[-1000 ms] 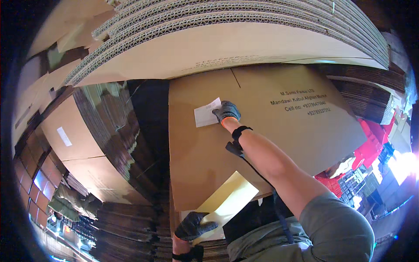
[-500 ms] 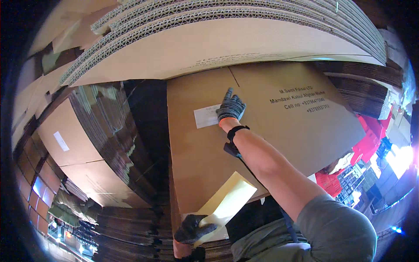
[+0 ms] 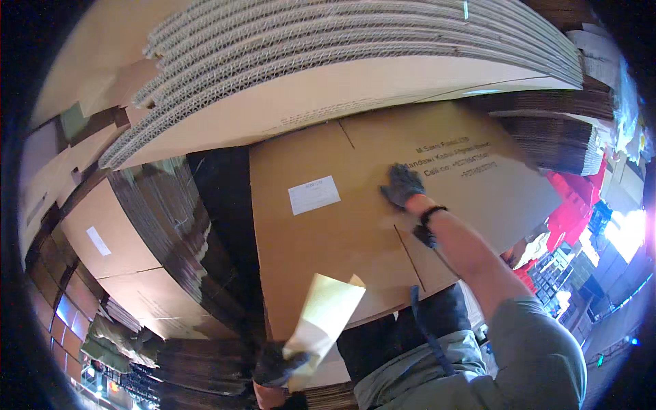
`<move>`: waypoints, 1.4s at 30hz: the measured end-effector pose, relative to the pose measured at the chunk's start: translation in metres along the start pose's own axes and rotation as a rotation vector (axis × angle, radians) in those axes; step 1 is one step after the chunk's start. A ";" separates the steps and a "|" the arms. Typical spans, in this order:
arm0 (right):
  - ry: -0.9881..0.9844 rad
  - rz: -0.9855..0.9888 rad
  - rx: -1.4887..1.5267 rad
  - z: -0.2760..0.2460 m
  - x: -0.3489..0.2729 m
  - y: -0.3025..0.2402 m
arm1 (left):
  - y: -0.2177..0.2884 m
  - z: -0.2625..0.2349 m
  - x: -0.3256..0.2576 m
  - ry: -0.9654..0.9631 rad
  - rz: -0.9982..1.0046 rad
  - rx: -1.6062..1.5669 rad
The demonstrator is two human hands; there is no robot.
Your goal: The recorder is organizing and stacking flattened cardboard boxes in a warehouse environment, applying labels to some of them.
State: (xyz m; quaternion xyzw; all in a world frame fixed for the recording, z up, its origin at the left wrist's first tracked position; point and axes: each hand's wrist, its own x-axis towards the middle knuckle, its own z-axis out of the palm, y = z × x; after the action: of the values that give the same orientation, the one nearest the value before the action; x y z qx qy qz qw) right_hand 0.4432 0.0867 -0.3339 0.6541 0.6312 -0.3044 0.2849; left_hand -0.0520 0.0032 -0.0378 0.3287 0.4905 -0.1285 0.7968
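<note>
A flat brown cardboard sheet lies on top of a stack in front of me, with a white label stuck to its left half and dark print at its far right. My right hand, in a grey glove with a black wrist strap, rests flat on the sheet to the right of the label, apart from it. My left hand, also gloved, is low in the picture and grips a pale yellowish backing paper that curls upward.
A thick pile of flattened corrugated cardboard overhangs at the top. Another cardboard stack with a small white label stands at the left, across a dark gap. Red crates and racks lie at the right.
My right hand has slid from the white label rightward across the sheet. The label now lies uncovered. The backing paper in my left hand has curled up a little.
</note>
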 end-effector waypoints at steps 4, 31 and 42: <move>-0.562 -0.246 -0.054 -0.099 -0.100 -0.046 | 0.035 0.001 -0.029 0.563 -0.015 -0.583; -0.042 -0.400 0.459 -0.193 -0.207 -0.081 | 0.140 0.004 -0.067 0.792 0.302 -1.179; 0.013 -0.518 0.090 -0.207 -0.156 -0.101 | 0.114 0.018 -0.064 0.898 0.420 -1.041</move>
State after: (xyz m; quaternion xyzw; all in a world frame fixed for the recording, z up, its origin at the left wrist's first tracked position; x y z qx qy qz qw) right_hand 0.3471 0.1455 -0.0793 0.4844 0.7653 -0.3908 0.1642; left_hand -0.0105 0.0700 0.0682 0.0148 0.6950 0.4256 0.5793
